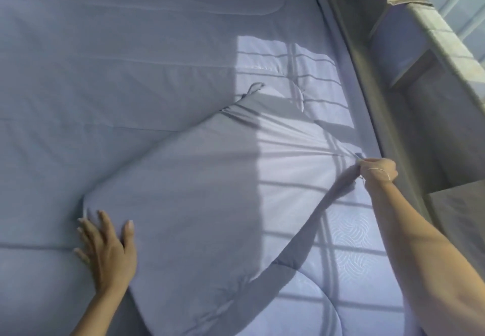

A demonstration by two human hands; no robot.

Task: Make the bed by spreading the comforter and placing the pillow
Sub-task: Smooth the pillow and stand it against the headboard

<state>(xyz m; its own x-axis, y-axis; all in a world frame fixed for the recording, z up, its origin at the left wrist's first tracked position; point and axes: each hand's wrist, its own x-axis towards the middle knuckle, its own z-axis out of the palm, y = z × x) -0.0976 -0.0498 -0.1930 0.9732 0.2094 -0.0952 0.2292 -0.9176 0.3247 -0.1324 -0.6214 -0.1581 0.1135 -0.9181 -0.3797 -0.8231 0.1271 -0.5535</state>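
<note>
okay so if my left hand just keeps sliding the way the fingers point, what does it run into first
The left hand lies flat at the pillow's near corner, fingers pointing up the bed. It would probably just slide on over the spread comforter; nothing else shows in that line.

A wide bed covered by a flat, pale blue quilted comforter; a plump pale blue fabric pillow lies diagonally on top.

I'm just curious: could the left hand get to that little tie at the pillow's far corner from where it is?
Probably yes. The left hand lies flat on the pillow's near corner, and only bare pillow lies between it and the tie. It holds nothing, though the reach looks long.
</note>
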